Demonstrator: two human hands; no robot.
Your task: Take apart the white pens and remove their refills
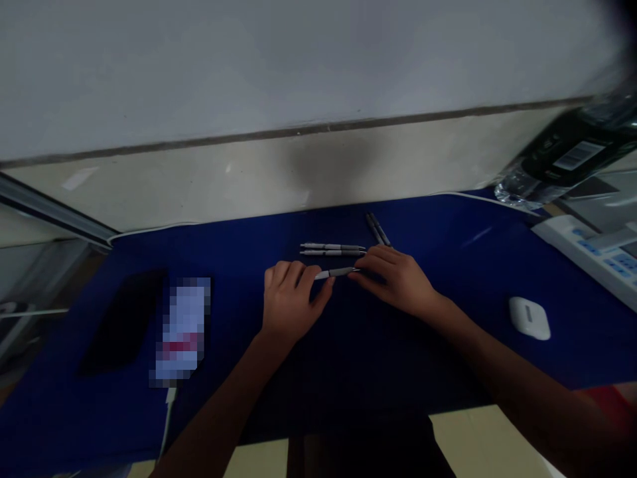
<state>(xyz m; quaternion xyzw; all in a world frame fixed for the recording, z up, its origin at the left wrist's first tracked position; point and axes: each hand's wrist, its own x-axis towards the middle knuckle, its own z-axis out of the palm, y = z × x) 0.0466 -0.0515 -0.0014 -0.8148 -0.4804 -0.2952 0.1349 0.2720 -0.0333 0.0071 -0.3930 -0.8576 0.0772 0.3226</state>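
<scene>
The left hand and right hand meet on a grey pen at the middle of the blue surface. Just beyond them a pair of light pens lies crosswise, and two dark pens slant behind, with the wall close at the far edge. The near middle is bare, as is the stretch between the right hand and the white earbud case. To the left, a black phone and a blurred flat item lie side by side. Far right, a bottle and a white keypad device crowd the corner.
</scene>
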